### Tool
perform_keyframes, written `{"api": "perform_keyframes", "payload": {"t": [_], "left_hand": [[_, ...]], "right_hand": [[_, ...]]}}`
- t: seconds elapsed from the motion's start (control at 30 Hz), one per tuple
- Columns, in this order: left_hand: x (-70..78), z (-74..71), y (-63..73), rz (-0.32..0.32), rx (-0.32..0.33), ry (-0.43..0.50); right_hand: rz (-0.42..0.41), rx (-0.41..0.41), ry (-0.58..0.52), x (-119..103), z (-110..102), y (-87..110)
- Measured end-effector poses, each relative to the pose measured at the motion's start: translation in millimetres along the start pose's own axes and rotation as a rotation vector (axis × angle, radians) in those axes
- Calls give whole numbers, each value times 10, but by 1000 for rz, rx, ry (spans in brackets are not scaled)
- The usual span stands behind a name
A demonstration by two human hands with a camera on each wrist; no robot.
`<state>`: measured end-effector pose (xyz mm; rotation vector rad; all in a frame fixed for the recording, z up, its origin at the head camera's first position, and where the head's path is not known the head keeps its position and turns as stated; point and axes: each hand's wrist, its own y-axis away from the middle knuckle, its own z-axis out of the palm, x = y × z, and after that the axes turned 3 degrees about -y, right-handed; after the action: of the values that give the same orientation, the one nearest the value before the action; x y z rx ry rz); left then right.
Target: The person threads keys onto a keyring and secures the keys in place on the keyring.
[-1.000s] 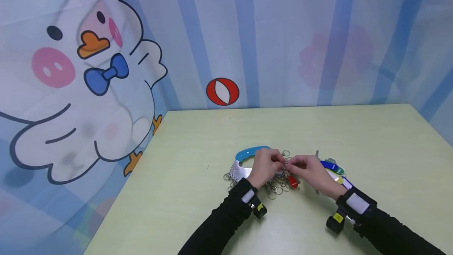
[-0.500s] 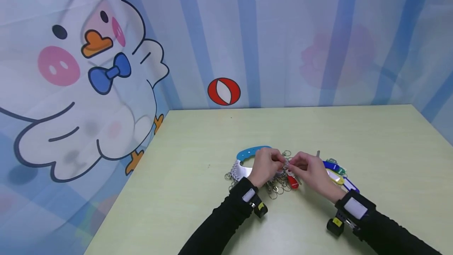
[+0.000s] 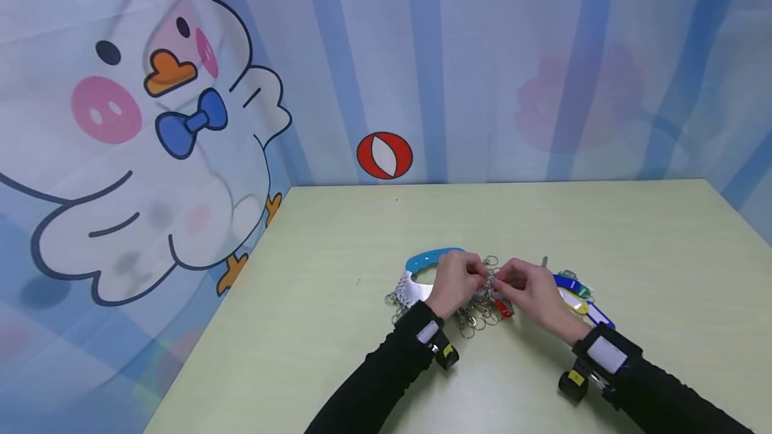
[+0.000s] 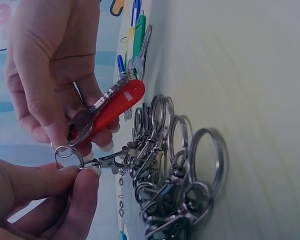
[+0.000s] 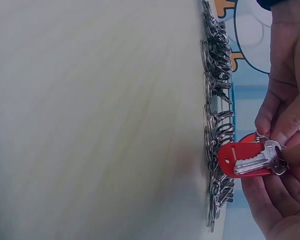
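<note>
While close together, left hand (image 3: 455, 283) in tight pinch on metal ring (image 4: 81, 157), right hand (image 3: 539, 295) likewise on red key tag (image 4: 117, 108).

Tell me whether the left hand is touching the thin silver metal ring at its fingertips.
Touching. The left wrist view shows it plainly: the left hand pinches the lower edge of the thin silver metal ring.

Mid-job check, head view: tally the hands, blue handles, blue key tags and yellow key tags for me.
Left hand and right hand: 2
Blue handle: 1
Blue key tags: 2
Yellow key tag: 1
Total: 6
</note>
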<state>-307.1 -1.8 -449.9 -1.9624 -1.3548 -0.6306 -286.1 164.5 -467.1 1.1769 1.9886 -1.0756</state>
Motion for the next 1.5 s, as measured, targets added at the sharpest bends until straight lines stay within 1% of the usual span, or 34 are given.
{"api": "perform_keyframes", "payload": {"t": [0.1,0.2,0.43,0.53,0.63,0.73,0.8,0.9,0.97,1.0,1.1,1.23,1.37,1.43,1.5], "left_hand": [[-5,6,-8,8,6,-5],[-6,7,-11,0,2,14],[10,-7,-12,-80,-24,105],[17,-16,-16,-90,-28,111],[20,-20,-18,-66,-51,67],[19,-12,-3,-21,-74,21],[12,-6,16,45,-76,-29],[-2,2,37,145,-53,-107],[-12,8,43,194,-41,-151],[-16,12,42,205,-39,-159],[-29,23,38,206,-36,-141],[-50,30,17,185,-35,-114],[-54,19,0,138,-59,-89],[-48,10,-1,132,-72,-76],[-48,8,-4,140,-82,-78]], "right_hand": [[9,0,0,-7,-4,-4],[11,-1,3,-3,-3,-8],[1,6,29,32,19,-28],[20,5,26,31,20,-34],[55,-1,-19,19,11,-41],[85,-9,-82,-17,-11,-44],[100,-15,-119,-33,-25,-49],[123,-30,-155,-34,-47,-55],[146,-43,-172,-9,-49,-59],[156,-52,-184,1,-51,-58],[178,-76,-211,10,-59,-49],[164,-101,-219,-2,-65,-34],[149,-110,-205,-16,-71,-37],[162,-109,-202,-21,-84,-47],[182,-109,-211,-26,-104,-60]]}}
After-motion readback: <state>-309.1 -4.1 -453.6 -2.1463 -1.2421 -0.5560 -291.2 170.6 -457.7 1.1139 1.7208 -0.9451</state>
